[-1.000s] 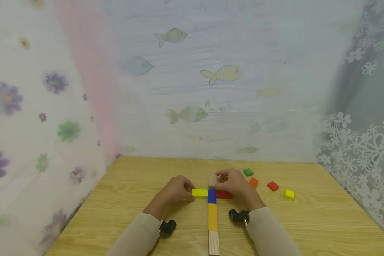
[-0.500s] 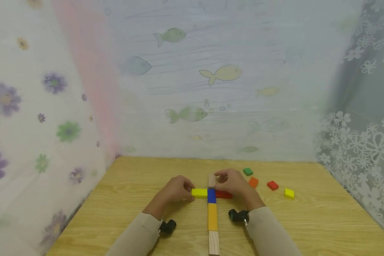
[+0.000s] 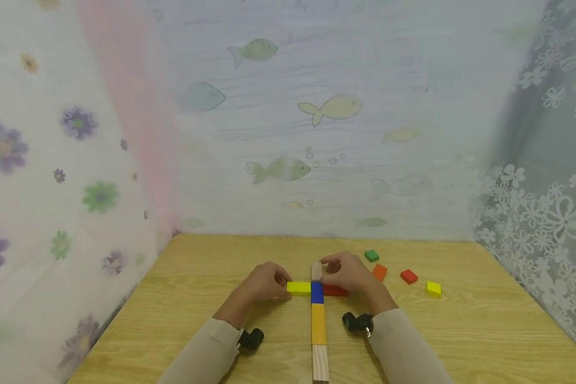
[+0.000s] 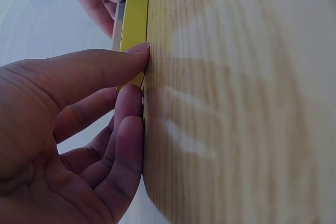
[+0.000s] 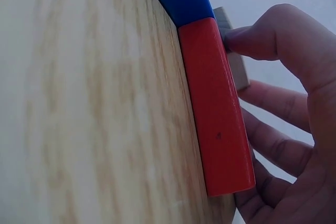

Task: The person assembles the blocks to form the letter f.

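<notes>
Wooden blocks form a cross on the table. A blue block (image 3: pixel 317 293) is at its middle, with an orange-yellow block (image 3: pixel 319 324) and a plain wood block (image 3: pixel 319 364) in line towards me. My left hand (image 3: pixel 266 282) pinches the outer end of the yellow block (image 4: pixel 135 22) on the left arm, thumb in front and fingers behind. On the far side, my right hand (image 3: pixel 346 272) holds a second plain wood block (image 3: pixel 316 271) between thumb and fingers, right at the blue block. The red block (image 5: pixel 216 108) forms the right arm, partly hidden by the right hand in the head view.
To the right lie loose blocks: a green one (image 3: pixel 372 255), an orange one (image 3: pixel 380 272), a small red one (image 3: pixel 409 276) and a small yellow one (image 3: pixel 433 289). A fish-patterned curtain (image 3: pixel 278 106) hangs behind the table (image 3: pixel 211 250).
Both hands keep their hold and the blocks stay in place. Only the head view has shifted slightly.
</notes>
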Motion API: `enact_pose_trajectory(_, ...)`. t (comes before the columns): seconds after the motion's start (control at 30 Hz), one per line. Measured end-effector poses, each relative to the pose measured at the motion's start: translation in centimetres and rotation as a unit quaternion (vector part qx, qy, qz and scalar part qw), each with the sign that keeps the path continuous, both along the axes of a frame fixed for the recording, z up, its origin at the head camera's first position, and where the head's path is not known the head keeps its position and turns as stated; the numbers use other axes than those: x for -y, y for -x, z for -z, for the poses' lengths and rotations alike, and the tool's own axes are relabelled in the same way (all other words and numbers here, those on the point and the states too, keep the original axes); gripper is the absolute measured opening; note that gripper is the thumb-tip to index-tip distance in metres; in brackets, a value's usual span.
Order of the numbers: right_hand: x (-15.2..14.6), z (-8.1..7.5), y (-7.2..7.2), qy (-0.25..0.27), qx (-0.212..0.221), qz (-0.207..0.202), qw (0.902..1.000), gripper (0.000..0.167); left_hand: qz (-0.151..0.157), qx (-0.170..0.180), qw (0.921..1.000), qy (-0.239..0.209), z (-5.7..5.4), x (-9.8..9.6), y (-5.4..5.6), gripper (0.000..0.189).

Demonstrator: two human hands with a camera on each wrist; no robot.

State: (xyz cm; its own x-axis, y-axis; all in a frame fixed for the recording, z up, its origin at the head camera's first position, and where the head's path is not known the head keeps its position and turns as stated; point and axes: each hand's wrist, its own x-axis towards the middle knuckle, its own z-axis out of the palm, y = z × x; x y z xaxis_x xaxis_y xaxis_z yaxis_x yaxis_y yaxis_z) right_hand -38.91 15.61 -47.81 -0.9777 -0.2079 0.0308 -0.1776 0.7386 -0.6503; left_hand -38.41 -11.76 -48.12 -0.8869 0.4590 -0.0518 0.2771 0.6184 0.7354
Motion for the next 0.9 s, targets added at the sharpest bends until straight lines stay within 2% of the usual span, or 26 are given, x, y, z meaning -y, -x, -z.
enact_pose_trajectory(0.67, 0.24, 0.54, -0.16, -0.002, -0.001, -0.009, 1.0000, 0.048, -0.009, -0.006, 0.9999, 0.005, -0.03, 0.02, -0.11, 0.038)
enact_pose_trajectory(0.9, 0.21, 0.59, -0.09, -0.001, 0.003, 0.002, 1.0000, 0.048, -0.009, -0.001, 1.0000, -0.003, -0.02, -0.03, -0.17, 0.039)
